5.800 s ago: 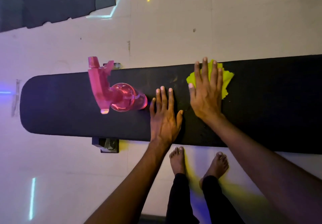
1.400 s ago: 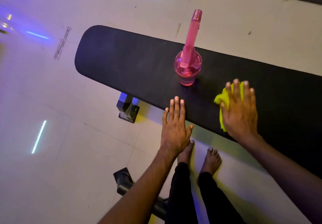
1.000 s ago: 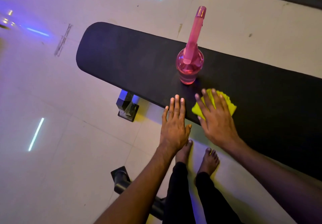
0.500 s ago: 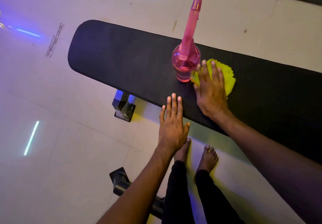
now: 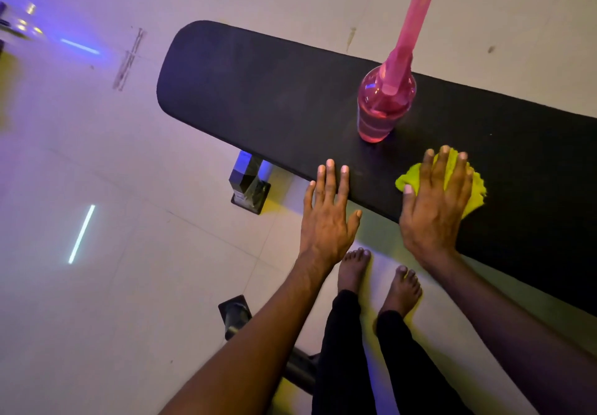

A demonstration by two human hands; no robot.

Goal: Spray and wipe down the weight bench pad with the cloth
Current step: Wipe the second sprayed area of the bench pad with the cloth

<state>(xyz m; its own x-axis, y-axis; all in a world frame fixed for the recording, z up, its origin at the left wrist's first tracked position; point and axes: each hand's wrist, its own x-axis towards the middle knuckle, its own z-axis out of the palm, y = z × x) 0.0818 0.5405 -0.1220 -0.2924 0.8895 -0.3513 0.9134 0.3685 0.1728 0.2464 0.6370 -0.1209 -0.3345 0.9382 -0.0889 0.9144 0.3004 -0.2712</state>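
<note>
Near bench pad (image 5: 258, 91) front edge: right hand (image 5: 433, 211), fingers flat, presses yellow cloth (image 5: 475, 188); left hand (image 5: 326, 220) fingers straight on edge; pink spray bottle (image 5: 384, 104) upright behind.

Plain black bench pad (image 5: 274, 97) bearing a translucent pink spray bottle (image 5: 384, 104), a bright yellow-green cloth (image 5: 475, 185) on the pad just beside that bottle, pale tiled floor (image 5: 129, 285) around the pad tinted purple, streaked cyan.

A: Any wording, brand or number readable on the pink spray bottle (image 5: 384, 107) or the black bench pad (image 5: 258, 91)?
B: None that I can read; the floor tiles (image 5: 97, 301) carry only coloured light streaks, no letters
</note>
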